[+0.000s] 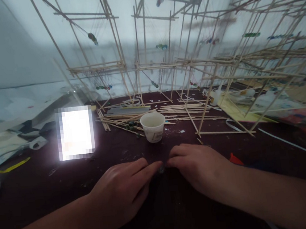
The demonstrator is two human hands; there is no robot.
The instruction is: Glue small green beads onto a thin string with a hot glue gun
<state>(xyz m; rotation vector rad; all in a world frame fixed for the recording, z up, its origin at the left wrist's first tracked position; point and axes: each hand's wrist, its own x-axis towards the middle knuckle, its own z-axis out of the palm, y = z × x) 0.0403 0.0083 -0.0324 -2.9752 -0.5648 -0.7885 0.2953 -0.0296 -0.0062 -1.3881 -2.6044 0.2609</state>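
Fingertips [158, 164] of the left hand [124, 183] lie at nine o'clock of a small glassy piece [161, 169], low over the near side of the table [46, 187]; the right hand [199, 164] faces them from three o'clock. Both have bent fingers right beside the piece, but I cannot tell whether either grips it or merely touches it. For something so small and probably slippery, light, even fingertip pressure should serve best, with the wrists steadied and the piece kept in sight between the hands. A white cup [154, 130] stands upright at twelve o'clock, just beyond, so the knuckles are best kept clear of it. Farther off, dark beads [131, 123] lie at eleven and loose sticks [171, 109] around one; stick frames [226, 132] rise from eleven round to two.
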